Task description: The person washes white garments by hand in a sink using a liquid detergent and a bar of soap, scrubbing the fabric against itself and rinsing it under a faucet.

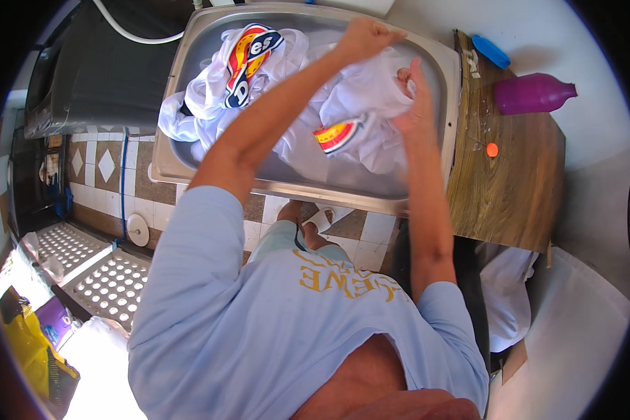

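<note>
A metal basin (308, 187) lies in front of me with a wet white cloth heap (294, 59) in it. On the heap's left is a red, yellow and navy printed band (247, 59). My right hand (416, 105) is at the basin's right side, its fingers curled round a white garment (357, 98) and its thumb pointing up. A smaller red and yellow print shows on that garment. Stretched across the basin, my left hand (367, 38) is closed near the far right rim; whatever is in its fingers cannot be made out.
To the right stands a wooden tabletop (511, 189) with a purple bottle (532, 94), a blue oval object (491, 52) and a small orange cap (492, 150). A black covered appliance (98, 77) sits left of the basin. A white hose (129, 31) runs to its rim.
</note>
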Motion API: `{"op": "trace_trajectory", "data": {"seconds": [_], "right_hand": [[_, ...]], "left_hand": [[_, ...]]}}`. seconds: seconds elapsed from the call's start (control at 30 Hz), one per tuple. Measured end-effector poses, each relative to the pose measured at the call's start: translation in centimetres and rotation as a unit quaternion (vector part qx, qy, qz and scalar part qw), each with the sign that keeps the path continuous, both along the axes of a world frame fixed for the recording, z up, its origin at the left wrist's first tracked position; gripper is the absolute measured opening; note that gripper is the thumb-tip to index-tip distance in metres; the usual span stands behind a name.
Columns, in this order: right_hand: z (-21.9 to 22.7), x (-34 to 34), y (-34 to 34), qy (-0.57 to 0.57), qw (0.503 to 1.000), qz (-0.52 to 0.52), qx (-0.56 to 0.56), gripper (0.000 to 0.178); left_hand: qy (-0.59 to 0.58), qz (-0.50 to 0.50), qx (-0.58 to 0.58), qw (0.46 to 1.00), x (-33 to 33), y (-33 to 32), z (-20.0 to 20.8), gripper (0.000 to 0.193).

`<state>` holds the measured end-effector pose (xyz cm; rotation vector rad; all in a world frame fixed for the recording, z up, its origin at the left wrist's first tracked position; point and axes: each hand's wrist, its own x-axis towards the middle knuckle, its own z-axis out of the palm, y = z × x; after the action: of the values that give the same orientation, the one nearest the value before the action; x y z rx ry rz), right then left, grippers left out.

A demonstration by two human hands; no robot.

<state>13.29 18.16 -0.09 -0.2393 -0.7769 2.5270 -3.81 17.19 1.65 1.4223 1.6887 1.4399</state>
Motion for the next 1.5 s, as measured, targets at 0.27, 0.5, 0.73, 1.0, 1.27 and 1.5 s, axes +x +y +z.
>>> {"op": "trace_trajectory", "data": {"seconds": [0.27,0.5,0.73,1.0,1.27,1.5], "right_hand": [[7.9,4.9,4.8,-0.208,0.960,-0.027,0.188,0.041],[6.4,5.3,4.7,-0.094,0.985,-0.141,0.022,0.048],[-0.7,2.3,7.0,-0.194,0.949,-0.202,-0.143,0.037],[3.4,-2.3,2.0,-0.192,0.955,-0.184,-0.135,0.027],[-7.0,1.3,8.3,0.210,0.974,-0.076,0.048,0.033],[5.3,1.6,5.0,-0.210,0.973,0.094,-0.002,0.038]], "left_hand": [[0.029,-0.205,-0.152,0.967,-2.8,-0.2,5.6,0.067],[0.065,-0.252,-0.189,0.947,-5.9,0.4,2.3,0.049],[-0.394,-0.278,0.190,0.855,6.5,0.5,3.3,0.029],[0.337,0.193,0.081,0.918,10.7,3.7,-0.8,0.048],[0.227,0.131,0.123,0.957,14.7,3.5,-0.6,0.037],[0.203,0.164,0.076,0.962,2.2,5.4,3.7,0.045]]}}
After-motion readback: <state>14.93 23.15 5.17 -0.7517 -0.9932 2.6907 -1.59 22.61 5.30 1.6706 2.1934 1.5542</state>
